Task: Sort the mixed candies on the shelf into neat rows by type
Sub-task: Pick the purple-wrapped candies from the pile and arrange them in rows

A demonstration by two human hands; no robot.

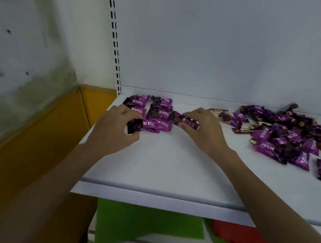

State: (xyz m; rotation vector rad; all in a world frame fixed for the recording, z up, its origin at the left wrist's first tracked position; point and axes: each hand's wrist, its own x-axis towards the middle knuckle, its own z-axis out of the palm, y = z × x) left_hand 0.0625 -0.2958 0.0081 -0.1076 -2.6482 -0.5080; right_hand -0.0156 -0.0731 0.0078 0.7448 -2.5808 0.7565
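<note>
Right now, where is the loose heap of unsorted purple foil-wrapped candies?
In the head view, the purple candy heap lies at the right of the white shelf, towards the back, just right of the right hand.

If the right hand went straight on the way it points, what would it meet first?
Probably the sorted purple candies, just beyond the held candy in the right hand; depth is unclear, so it might pass over them.
</note>
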